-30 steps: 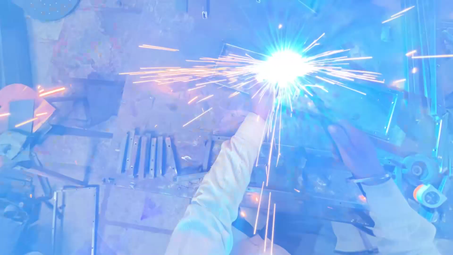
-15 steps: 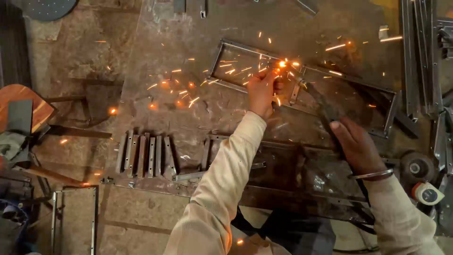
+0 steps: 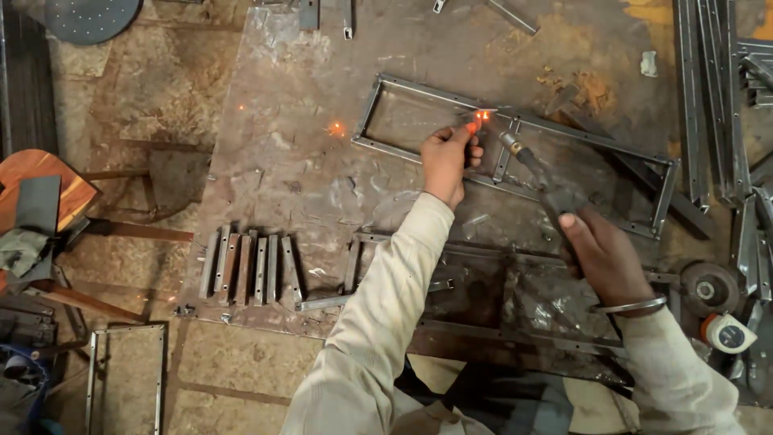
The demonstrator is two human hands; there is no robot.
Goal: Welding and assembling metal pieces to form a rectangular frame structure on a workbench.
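Surface: one scorched, scratched steel plate (image 3: 298, 161) lying flat as the work surface, on a rough stone and earth floor (image 3: 233, 362). Workshop setting, metal stock scattered on all sides.

Near:
- Sleeves, two, pale cloth, entering from the bottom edge.
- Bangle (image 3: 628, 305), one, silver, on the right wrist.
- Flat steel frame, near (image 3: 451, 330), one, dark, partly under the arms at the plate's front edge.
- Small rectangular frame (image 3: 125, 374), one, lying on the floor at lower left.
- Round tape measure (image 3: 729, 332), one, white and orange, at lower right; grinding disc (image 3: 708, 288), one, just beside it.

Middle:
- Short angle-iron pieces (image 3: 250, 268), a row laid side by side, about seven; exact count unclear.
- Right hand (image 3: 600, 254), one; fingers wrapped tightly around the dark handle of the electrode holder (image 3: 543, 181), which slants up and left toward the weld spot.
- Wooden stool (image 3: 40, 189), one, at the left edge, a dark cloth on it.

Far:
- Left hand (image 3: 447, 157), one; fingers pinched narrowly at the upper rail of the frame, right beside the glowing spot. What they pinch cannot be told.
- Rectangular angle-iron frame (image 3: 515, 121), one, lying flat on the plate, with a cross-piece near its middle.
- Glowing weld point (image 3: 483, 117), one, orange, on the frame's upper rail; stray sparks (image 3: 336, 127), a few, on the plate to the left.
- Long steel bars (image 3: 708, 97), a bundle, along the right edge; count unclear.
- Perforated round disc (image 3: 88, 16), one, at top left.
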